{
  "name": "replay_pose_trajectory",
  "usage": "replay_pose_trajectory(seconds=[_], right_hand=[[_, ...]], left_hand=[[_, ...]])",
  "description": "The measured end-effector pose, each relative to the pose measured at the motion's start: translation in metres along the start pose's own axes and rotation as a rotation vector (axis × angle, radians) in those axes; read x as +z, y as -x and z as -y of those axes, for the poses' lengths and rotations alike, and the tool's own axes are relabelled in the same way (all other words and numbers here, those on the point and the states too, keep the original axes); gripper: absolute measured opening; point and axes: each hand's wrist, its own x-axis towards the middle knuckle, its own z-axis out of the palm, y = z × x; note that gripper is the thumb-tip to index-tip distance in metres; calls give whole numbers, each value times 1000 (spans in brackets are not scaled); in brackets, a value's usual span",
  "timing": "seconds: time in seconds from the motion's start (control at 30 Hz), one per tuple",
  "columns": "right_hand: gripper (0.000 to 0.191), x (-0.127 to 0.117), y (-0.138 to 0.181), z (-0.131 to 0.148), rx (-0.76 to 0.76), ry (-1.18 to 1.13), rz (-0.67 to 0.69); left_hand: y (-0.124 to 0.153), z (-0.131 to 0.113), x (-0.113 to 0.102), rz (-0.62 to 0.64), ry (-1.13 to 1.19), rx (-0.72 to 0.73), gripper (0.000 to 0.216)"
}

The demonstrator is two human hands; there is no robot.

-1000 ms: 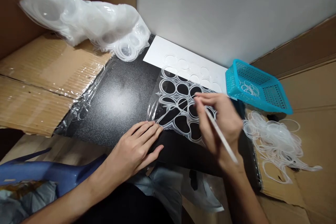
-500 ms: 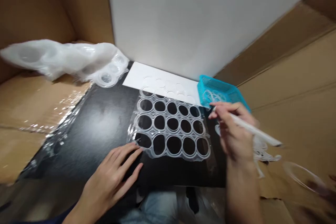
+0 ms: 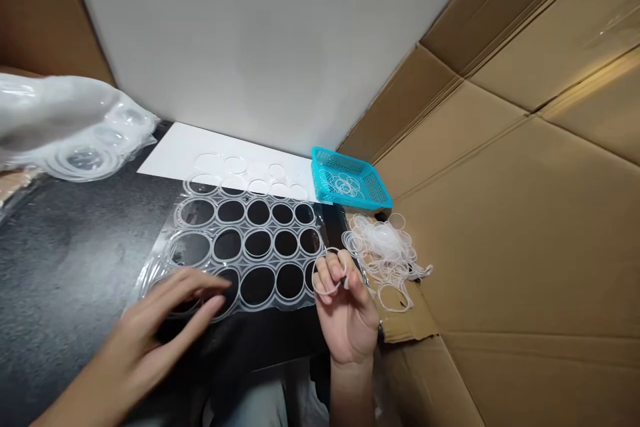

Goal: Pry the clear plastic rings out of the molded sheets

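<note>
A clear plastic sheet (image 3: 243, 267) with rows of round, white-rimmed openings lies on the black table. My left hand (image 3: 165, 320) hovers over or rests on its near left corner, fingers apart and nothing in them; contact is unclear. Palm up beside the near right corner, my right hand (image 3: 347, 320) has curled fingers with a thin whitish ring (image 3: 316, 280) looped around them. Between thumb and fingers shows the dark end of a white pen-like stick (image 3: 345, 282), seen almost end-on. Part of the sheet's near edge is hidden by my left hand.
A blue basket (image 3: 353, 203) holding thin rings stands at the back right. Loose rings (image 3: 387, 247) are heaped on cardboard (image 3: 407, 320) to the right. White paper (image 3: 173, 147) lies under the sheet's far edge. Bagged clear plastic pieces (image 3: 83, 127) sit at left, with cardboard walls around.
The view has swung right. My right hand has turned palm up and moved nearer to the sheet's near right corner; a ring now shows on its fingers. My left hand reaches further over the sheet.
</note>
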Motion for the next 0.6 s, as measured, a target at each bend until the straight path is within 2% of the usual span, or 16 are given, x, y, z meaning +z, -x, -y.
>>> replay_pose_trajectory(seconds=[0.13, 0.2, 0.27, 0.4, 0.6], right_hand=[[47, 4, 3, -7, 47, -85, 102], [45, 2, 6, -9, 60, -99, 112], [42, -3, 10, -8, 70, -68, 79], [42, -13, 18, -5, 80, 25, 8], [38, -14, 28, -5, 98, 11, 65]], left_hand=[[-57, -26, 37, 393, 499, -217, 33], [-73, -31, 48, 506, 710, -260, 31], [-78, -33, 50, 531, 824, -301, 29], [-72, -37, 44, 523, 829, -370, 27], [-64, -41, 47, 612, 860, -425, 23]])
